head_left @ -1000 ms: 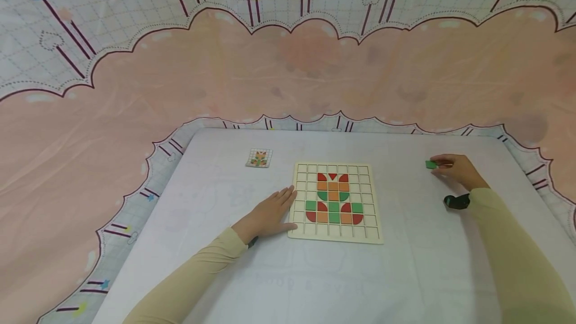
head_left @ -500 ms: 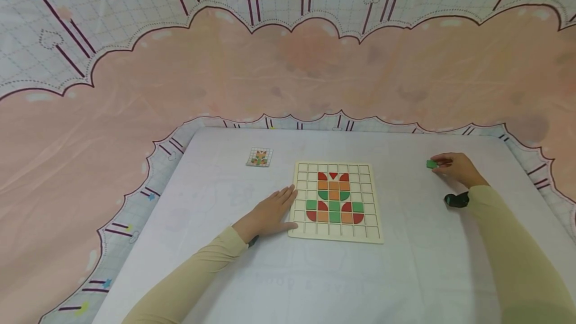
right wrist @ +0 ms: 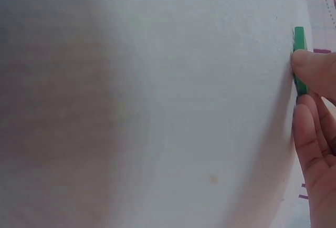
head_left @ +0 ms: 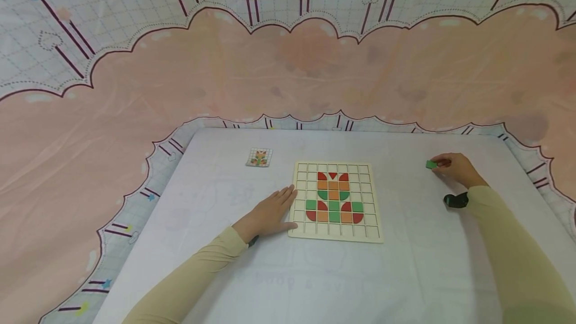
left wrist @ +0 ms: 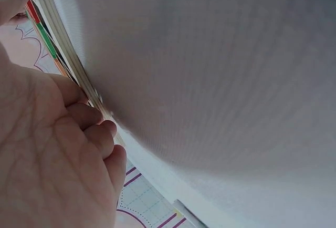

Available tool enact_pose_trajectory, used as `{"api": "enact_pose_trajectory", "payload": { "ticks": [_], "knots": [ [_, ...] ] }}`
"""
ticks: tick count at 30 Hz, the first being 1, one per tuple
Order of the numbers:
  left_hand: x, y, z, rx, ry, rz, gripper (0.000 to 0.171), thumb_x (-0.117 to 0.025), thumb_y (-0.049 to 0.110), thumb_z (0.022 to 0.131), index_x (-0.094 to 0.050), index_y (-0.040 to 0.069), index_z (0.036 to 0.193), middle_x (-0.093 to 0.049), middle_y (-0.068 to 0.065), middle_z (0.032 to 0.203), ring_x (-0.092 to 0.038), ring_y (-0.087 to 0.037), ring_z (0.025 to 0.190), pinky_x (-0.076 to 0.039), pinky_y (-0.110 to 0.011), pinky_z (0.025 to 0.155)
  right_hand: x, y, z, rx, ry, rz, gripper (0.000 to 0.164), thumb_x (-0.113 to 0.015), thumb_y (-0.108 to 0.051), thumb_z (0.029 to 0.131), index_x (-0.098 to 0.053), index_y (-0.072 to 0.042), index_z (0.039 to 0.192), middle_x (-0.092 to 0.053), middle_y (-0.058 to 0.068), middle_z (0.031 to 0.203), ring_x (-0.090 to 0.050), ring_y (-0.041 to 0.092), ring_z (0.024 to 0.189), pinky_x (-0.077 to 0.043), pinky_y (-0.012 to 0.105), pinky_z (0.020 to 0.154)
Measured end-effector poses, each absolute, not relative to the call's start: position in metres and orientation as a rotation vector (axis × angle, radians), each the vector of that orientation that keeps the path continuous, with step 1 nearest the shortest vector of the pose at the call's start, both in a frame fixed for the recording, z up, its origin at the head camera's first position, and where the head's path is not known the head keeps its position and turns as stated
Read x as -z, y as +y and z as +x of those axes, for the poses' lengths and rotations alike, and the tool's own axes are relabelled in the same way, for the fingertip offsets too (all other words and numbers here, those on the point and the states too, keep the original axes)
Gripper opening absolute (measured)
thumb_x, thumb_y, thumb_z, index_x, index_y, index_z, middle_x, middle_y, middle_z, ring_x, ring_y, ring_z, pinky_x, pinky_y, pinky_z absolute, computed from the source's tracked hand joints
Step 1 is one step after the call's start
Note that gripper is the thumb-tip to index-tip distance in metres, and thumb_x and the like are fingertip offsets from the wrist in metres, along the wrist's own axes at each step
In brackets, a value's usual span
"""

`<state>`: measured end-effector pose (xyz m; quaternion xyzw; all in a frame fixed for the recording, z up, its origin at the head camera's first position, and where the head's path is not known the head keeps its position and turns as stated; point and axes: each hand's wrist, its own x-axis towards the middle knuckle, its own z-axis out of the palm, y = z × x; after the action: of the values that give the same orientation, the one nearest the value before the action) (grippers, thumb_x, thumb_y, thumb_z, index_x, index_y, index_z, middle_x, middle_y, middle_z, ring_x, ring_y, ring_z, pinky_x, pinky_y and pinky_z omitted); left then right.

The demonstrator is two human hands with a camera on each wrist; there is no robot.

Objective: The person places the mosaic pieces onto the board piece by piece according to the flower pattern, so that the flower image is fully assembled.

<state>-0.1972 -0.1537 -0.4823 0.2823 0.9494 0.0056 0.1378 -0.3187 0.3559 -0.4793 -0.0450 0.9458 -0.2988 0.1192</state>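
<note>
A square cream grid board (head_left: 372, 226) lies on the white table, bearing a pattern of red, orange and green tiles (head_left: 333, 194). My left hand (head_left: 267, 214) rests against the board's left side, fingers extended along it and thumb near the lower left corner. In the left wrist view, the fingertips meet the board's layered edge (left wrist: 65, 47). Far to the right, my right hand (head_left: 459, 169) pinches a small green tile (head_left: 430, 164) between thumb and fingers. The right wrist view shows this tile edge-on, low by the table surface, partly covered by the thumb (right wrist: 315, 65).
Behind the board to the left lies a small picture card (head_left: 259, 157) printed with a gridded, similarly coloured figure. A black wrist camera (head_left: 456, 200) sits at the right cuff. Patterned cloth (head_left: 315, 74) hangs behind and beside the white table (head_left: 405, 274).
The green tile turns slightly in my right hand's fingers, staying at about the same place. My left hand and the board keep their positions.
</note>
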Motion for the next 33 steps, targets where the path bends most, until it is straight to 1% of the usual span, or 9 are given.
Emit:
{"api": "enact_pose_trajectory", "payload": {
  "ticks": [3,8,10,14,17,21,24,27,33],
  "knots": [
    [0.482,-0.153,-0.197,-0.025,2.745,0.813,0.088,-0.046,0.06,0.09,-0.014,0.005,0.151,-0.01,-0.011,0.159,-0.013,-0.024,0.147,-0.019,-0.038,0.12,0.48,0.355,-0.315,0.89,2.779,-0.12,0.041,-0.062,-0.013,0.088,-0.054,0.009,0.122,-0.056,0.027,0.11,-0.052,0.033,0.098,-0.047,0.029,0.077],
    [0.482,-0.153,-0.197,-0.03,2.74,0.803,0.088,-0.047,0.059,0.09,-0.014,0.005,0.151,-0.01,-0.011,0.159,-0.012,-0.023,0.147,-0.019,-0.038,0.12,0.483,0.353,-0.307,0.943,2.796,-0.113,0.043,-0.064,-0.014,0.088,-0.053,0.009,0.123,-0.055,0.03,0.113,-0.052,0.038,0.102,-0.048,0.043,0.085],
    [0.482,-0.153,-0.197,-0.033,2.739,0.797,0.088,-0.047,0.059,0.09,-0.014,0.006,0.151,-0.01,-0.011,0.159,-0.012,-0.023,0.147,-0.019,-0.038,0.12,0.483,0.352,-0.304,0.961,2.807,-0.121,0.043,-0.065,-0.015,0.088,-0.053,0.009,0.123,-0.056,0.029,0.112,-0.053,0.038,0.103,-0.048,0.043,0.086],
    [0.482,-0.153,-0.197,-0.036,2.742,0.793,0.088,-0.047,0.059,0.09,-0.014,0.006,0.151,-0.01,-0.011,0.159,-0.012,-0.023,0.147,-0.019,-0.038,0.12,0.482,0.347,-0.297,0.975,2.845,-0.17,0.042,-0.067,-0.015,0.087,-0.056,0.007,0.121,-0.059,0.026,0.108,-0.056,0.032,0.098,-0.049,0.022,0.076],
    [0.483,-0.153,-0.197,-0.023,2.746,0.795,0.087,-0.047,0.059,0.09,-0.014,0.006,0.151,-0.01,-0.01,0.159,-0.012,-0.023,0.147,-0.019,-0.038,0.12,0.479,0.341,-0.292,0.981,2.866,-0.238,0.04,-0.067,-0.014,0.086,-0.059,0.007,0.119,-0.061,0.025,0.107,-0.058,0.02,0.091,-0.046,0.009,0.068],
    [0.484,-0.153,-0.197,-0.018,2.748,0.797,0.087,-0.046,0.059,0.09,-0.014,0.006,0.151,-0.01,-0.01,0.159,-0.012,-0.023,0.147,-0.019,-0.038,0.12,0.473,0.328,-0.285,1.002,2.872,-0.351,0.036,-0.067,-0.013,0.086,-0.061,0.006,0.117,-0.063,0.025,0.109,-0.056,0.004,0.087,-0.044,0.004,0.069],
    [0.483,-0.153,-0.197,-0.018,2.747,0.797,0.088,-0.047,0.059,0.09,-0.014,0.006,0.151,-0.01,-0.01,0.159,-0.012,-0.023,0.147,-0.019,-0.038,0.12,0.47,0.312,-0.279,1.022,2.881,-0.454,0.033,-0.067,-0.01,0.085,-0.062,0.005,0.114,-0.064,0.024,0.11,-0.054,-0.002,0.086,-0.043,0.002,0.072],
    [0.483,-0.153,-0.197,-0.024,2.744,0.796,0.088,-0.047,0.059,0.09,-0.014,0.005,0.151,-0.01,-0.011,0.159,-0.013,-0.023,0.147,-0.019,-0.038,0.12,0.467,0.293,-0.273,1.048,2.885,-0.555,0.031,-0.07,-0.008,0.083,-0.064,0.003,0.111,-0.065,0.021,0.107,-0.055,0.0,0.086,-0.046,0.006,0.076],
    [0.484,-0.153,-0.198,0.007,2.746,0.8,0.088,-0.045,0.061,0.09,-0.013,0.006,0.151,-0.009,-0.01,0.159,-0.012,-0.023,0.147,-0.018,-0.037,0.12,0.462,0.25,-0.259,1.061,2.817,-0.705,0.03,-0.074,-0.005,0.078,-0.066,0.001,0.107,-0.066,0.014,0.102,-0.059,0.015,0.087,-0.055,0.027,0.081]
  ]
}}
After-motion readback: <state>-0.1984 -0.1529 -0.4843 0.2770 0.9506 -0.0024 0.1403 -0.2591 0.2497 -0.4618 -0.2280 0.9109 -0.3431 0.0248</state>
